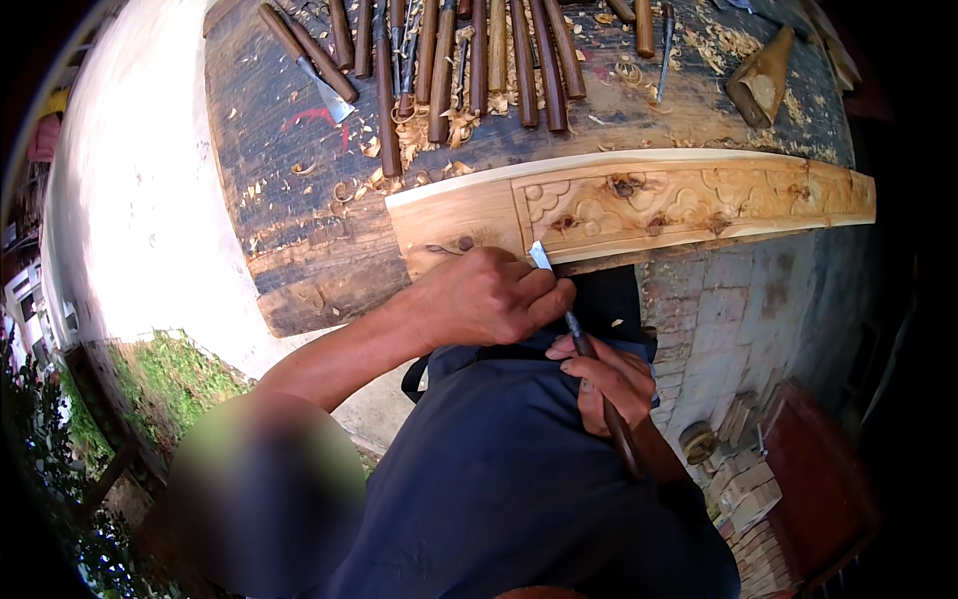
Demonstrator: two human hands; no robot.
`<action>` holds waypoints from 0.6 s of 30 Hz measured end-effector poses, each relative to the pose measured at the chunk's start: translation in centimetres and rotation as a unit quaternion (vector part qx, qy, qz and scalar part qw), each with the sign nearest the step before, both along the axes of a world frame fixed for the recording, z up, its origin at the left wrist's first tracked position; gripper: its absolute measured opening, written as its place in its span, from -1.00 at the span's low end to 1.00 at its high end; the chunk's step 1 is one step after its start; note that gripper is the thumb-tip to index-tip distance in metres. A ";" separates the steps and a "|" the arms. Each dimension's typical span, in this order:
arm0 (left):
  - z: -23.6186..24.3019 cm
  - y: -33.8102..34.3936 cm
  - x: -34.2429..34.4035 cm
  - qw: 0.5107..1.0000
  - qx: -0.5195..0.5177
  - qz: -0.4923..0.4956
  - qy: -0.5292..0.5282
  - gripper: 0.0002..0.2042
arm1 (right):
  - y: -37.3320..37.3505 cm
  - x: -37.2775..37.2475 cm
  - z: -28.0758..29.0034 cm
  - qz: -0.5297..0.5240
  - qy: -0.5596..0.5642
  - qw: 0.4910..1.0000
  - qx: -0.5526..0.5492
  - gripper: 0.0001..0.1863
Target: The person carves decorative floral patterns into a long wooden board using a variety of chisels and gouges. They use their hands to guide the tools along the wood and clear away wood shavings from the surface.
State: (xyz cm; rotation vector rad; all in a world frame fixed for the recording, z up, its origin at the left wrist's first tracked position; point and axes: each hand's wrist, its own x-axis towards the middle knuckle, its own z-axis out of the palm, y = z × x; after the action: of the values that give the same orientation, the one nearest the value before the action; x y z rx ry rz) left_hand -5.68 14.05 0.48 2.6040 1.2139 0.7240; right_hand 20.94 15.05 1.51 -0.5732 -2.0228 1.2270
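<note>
A long pale wooden plank (449,215) with a carved scalloped relief panel (679,200) lies along the near edge of a dark, worn workbench (289,200). My left hand (489,299) grips the metal shaft of a chisel (571,324) just behind its blade and rests on the plank's near edge. The blade tip touches the left end of the carved panel. My right hand (609,384) is closed round the chisel's dark wooden handle, lower down against my blue clothing.
Several wooden-handled carving chisels (469,60) lie in a row at the back of the bench among wood shavings (439,130). A wooden mallet (758,80) lies at the back right. Brick paving (728,309) and a red box (818,479) are at the right.
</note>
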 end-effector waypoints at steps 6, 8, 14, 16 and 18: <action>-0.1 -0.1 0.1 1.000 0.005 0.002 0.000 -0.67 | 0.2 0.0 -0.2 0.006 0.004 1.000 -0.003 -0.77; -0.1 -0.1 0.1 1.000 0.004 0.005 0.002 -0.66 | 0.2 0.1 -0.5 0.005 0.006 1.000 -0.002 -0.77; -0.2 -0.2 0.3 1.000 0.019 0.018 -0.006 -0.68 | 0.7 0.3 -0.5 0.021 0.005 1.000 -0.006 -0.74; -0.2 -0.3 0.4 1.000 0.014 0.016 -0.004 -0.68 | 0.7 0.5 -0.3 0.027 -0.006 1.000 -0.012 -0.73; -0.3 -0.1 0.4 1.000 0.017 0.008 -0.006 -0.68 | 0.7 0.5 -0.4 0.027 -0.003 1.000 -0.012 -0.73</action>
State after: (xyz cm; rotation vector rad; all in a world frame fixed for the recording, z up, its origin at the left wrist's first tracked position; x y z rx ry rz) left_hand -5.26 13.99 0.16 2.6147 1.2320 0.7695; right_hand 21.39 15.79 1.10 -0.5384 -2.0428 1.2842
